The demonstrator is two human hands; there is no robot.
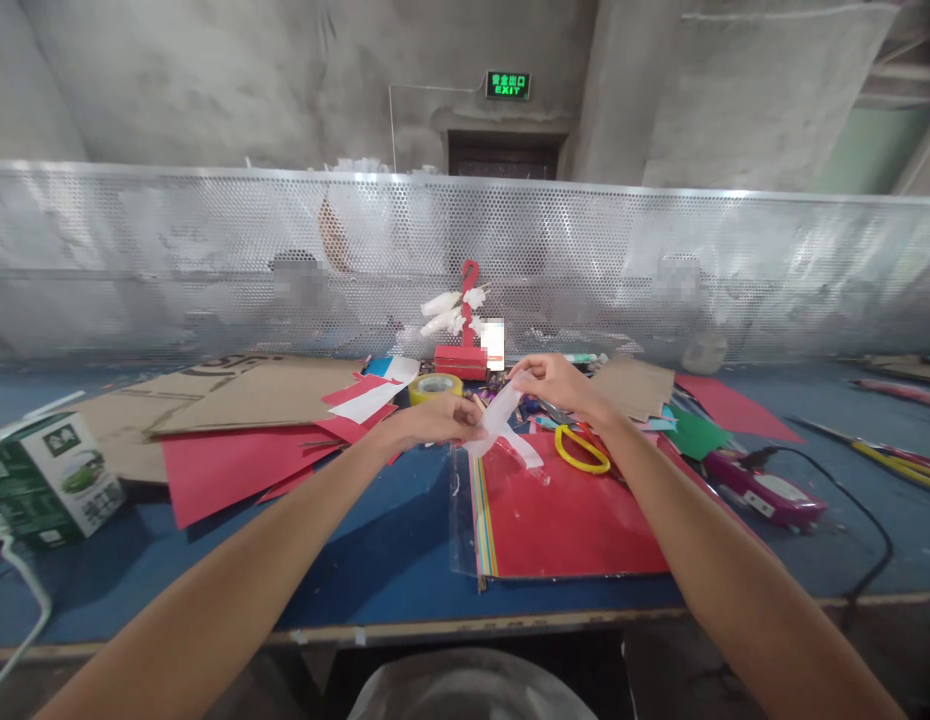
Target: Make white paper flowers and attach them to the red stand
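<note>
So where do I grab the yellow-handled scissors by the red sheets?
Best by the yellow loop, I'd say, coming from your side: it lies nearest you, over the red sheets, and the metal blades point away.

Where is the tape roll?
Head view, slightly left of centre: the tape roll sits just beyond the left hand, to the near left of the red box.

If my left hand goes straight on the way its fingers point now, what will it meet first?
Most likely the thin white translucent strip that your left hand holds. Past it, in the picture, come the yellow-handled metal scissors, though depth is unclear.
</note>
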